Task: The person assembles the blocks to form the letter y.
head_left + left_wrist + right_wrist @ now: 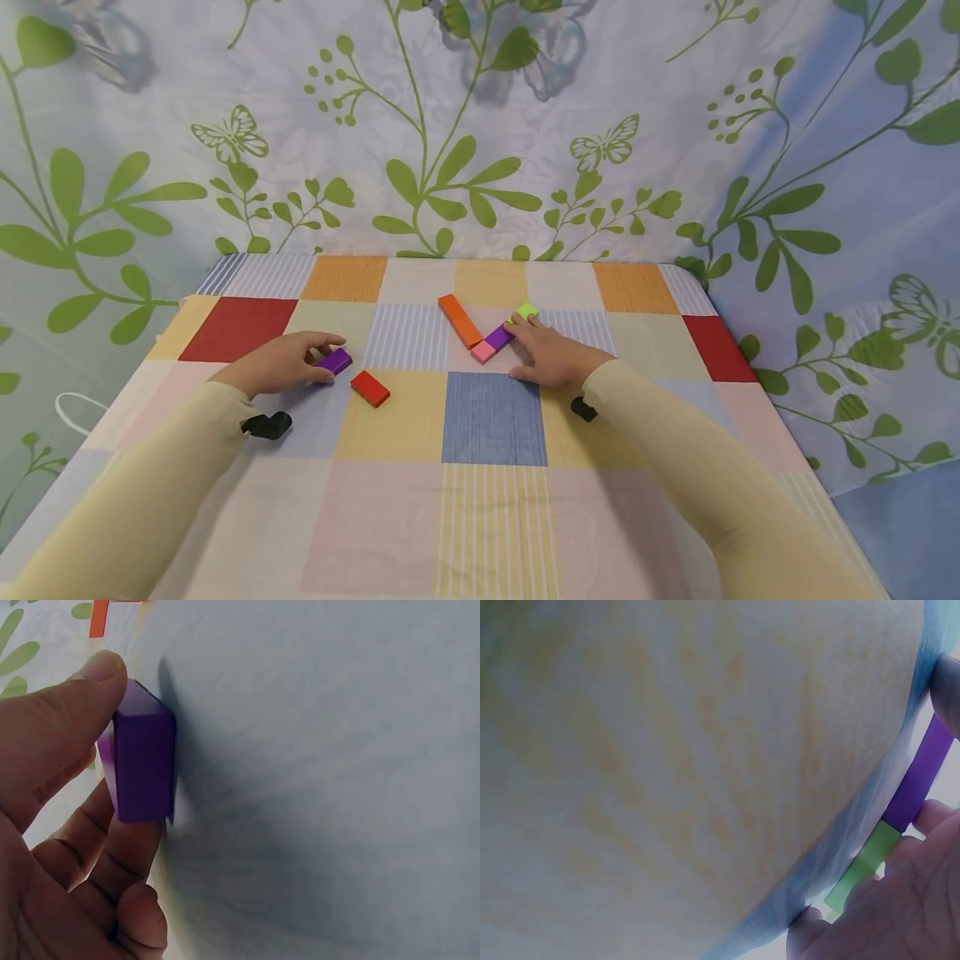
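The desk (495, 517) carries a checked cloth with several coloured blocks on it. The left hand (277, 364) lies on the left part of the desk with its grip clamped on a purple block (334, 361); in the left wrist view the thumb (71, 712) presses one side and the curled fingers (112, 877) back the other, with the block's edge against the cloth. A red block (370, 388) lies just to the right of it, apart from the hand. The right hand (553, 357) rests flat near the middle of the desk, fingers straight and relaxed, fingertips touching a slanted row made of a pink block (483, 352), a second purple block (499, 337) and a green block (528, 311) set end to end. An orange block (460, 320) lies at an angle just left of the row, its near end close to the pink block, so the two lines form a V. The right wrist view confirms the purple and green pieces butted together beside the palm. Judgement: the held purple block is pinched on its narrow sides only, so it could twist; a firm, level pinch suits it better, and it should pass clear of the red block. The right hand should press only lightly, since the row is loose and a push would break its alignment.
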`<action>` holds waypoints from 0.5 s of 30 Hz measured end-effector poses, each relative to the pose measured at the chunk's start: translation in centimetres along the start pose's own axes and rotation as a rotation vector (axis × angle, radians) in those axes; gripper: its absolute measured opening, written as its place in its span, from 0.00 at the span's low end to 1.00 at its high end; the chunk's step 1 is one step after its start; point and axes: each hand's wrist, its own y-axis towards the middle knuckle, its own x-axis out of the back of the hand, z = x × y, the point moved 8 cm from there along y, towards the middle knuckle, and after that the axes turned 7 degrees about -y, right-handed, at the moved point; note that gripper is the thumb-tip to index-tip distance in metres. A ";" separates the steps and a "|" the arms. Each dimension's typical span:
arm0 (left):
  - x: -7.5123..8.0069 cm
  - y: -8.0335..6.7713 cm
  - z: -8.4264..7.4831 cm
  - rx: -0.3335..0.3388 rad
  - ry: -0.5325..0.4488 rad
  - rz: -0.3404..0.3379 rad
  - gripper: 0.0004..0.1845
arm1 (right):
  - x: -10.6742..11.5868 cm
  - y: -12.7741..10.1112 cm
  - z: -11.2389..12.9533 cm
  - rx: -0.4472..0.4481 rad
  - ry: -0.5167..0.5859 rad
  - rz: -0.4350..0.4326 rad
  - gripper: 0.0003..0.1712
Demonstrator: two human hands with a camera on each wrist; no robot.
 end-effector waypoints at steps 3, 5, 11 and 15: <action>0.0 -0.3 -0.1 -0.010 -0.006 0.001 0.40 | -0.1 0.1 -0.1 -0.004 -0.004 0.003 0.52; 0.0 -0.5 0.0 -0.016 -0.006 -0.001 0.40 | -0.2 0.2 -0.2 -0.006 -0.003 0.006 0.52; -0.1 -0.7 0.5 -0.007 -0.021 0.003 0.41 | -0.3 0.3 -0.2 -0.006 0.000 0.001 0.52; -0.3 -0.7 0.8 -0.013 -0.024 0.018 0.42 | -0.3 0.3 -0.2 -0.009 -0.014 0.001 0.52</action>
